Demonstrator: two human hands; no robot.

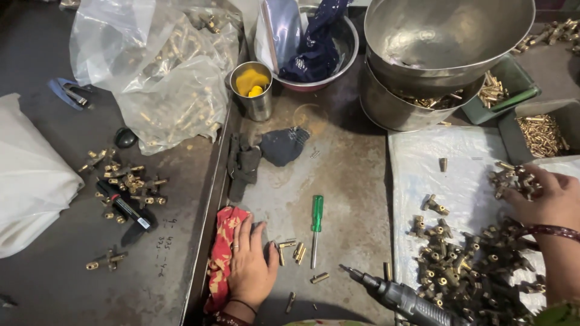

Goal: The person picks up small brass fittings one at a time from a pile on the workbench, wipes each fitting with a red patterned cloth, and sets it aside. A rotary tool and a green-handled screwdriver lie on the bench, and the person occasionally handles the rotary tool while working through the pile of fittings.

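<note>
Left fingers (251, 238) flat on table (338, 181), right fingers (519, 192) curled over brass fittings (510, 178).

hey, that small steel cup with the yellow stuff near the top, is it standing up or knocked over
Upright. The steel cup stands on its base on the metal table, its round mouth facing up with the yellow contents showing inside.

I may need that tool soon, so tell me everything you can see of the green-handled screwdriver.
The screwdriver has a translucent green plastic handle and a thin bare metal shaft. It lies flat on the grey metal table, handle away from the person, tip pointing toward them. No hand touches it: the left hand rests flat to its left. Small brass pins lie just beside the shaft.
</note>
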